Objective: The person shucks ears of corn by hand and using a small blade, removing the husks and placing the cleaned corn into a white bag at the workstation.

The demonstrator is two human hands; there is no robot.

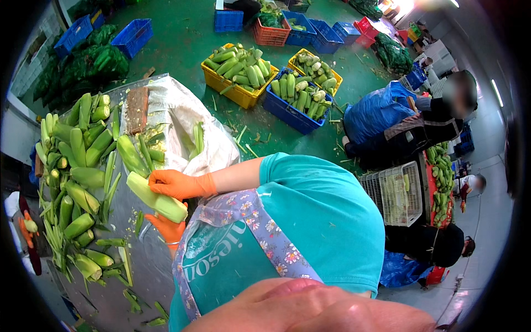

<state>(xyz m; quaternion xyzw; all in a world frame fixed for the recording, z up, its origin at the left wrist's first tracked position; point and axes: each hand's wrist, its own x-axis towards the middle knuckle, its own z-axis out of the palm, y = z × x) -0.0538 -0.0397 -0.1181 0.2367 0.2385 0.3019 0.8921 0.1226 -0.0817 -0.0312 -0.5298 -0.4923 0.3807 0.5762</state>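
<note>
In orange gloves, both of my hands are at one pale green ear of corn in its husk (159, 201) above the metal table (153, 259). My left hand (172, 184) lies over the ear with its fingers closed around the husk. Below the ear's lower end is my right hand (168, 226), its palm up against it; part of it is hidden by the ear. Another husked ear (132, 155) lies just beyond. A large pile of green ears of corn (85, 178) covers the far part of the table, with loose husk leaves (110, 182) beside it.
A brown block (137, 110) sits by a white woven sack (178, 112) holding husk leaves. Yellow crates (238, 97) and a blue crate (294, 118) of corn stand on the green floor. Co-workers (439, 112) are at the right; another's gloved hands (27, 228) show at far left.
</note>
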